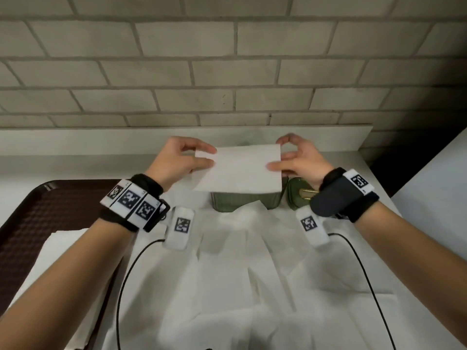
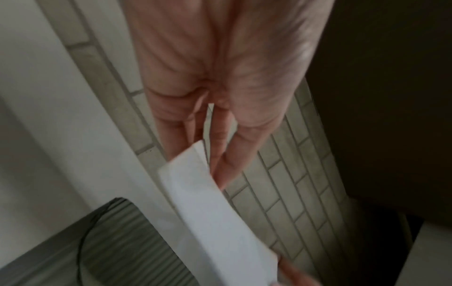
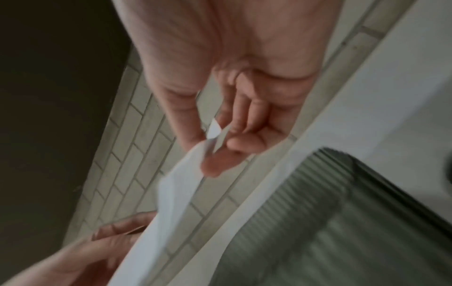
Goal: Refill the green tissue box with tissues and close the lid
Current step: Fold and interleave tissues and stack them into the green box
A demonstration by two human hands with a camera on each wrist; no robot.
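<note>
A folded white tissue (image 1: 240, 169) is held flat in the air just above the green ribbed tissue box (image 1: 246, 199). My left hand (image 1: 188, 157) pinches its left edge and my right hand (image 1: 290, 157) pinches its right edge. The tissue hides the box's open top. The green lid (image 1: 299, 195) with a brass clasp lies to the right of the box, partly behind my right wrist. From the left wrist, the tissue (image 2: 215, 209) runs down from my fingers (image 2: 225, 154) over the box (image 2: 127, 241). On the right wrist view, fingers (image 3: 220, 147) nip the tissue's (image 3: 176, 189) corner above the box (image 3: 330, 222).
Several loose unfolded tissues (image 1: 240, 274) cover the white counter in front of the box. A dark brown tray (image 1: 43, 218) sits at the left. A tiled wall (image 1: 227, 59) rises right behind the counter's raised ledge. Black cables (image 1: 126, 286) trail over the tissues.
</note>
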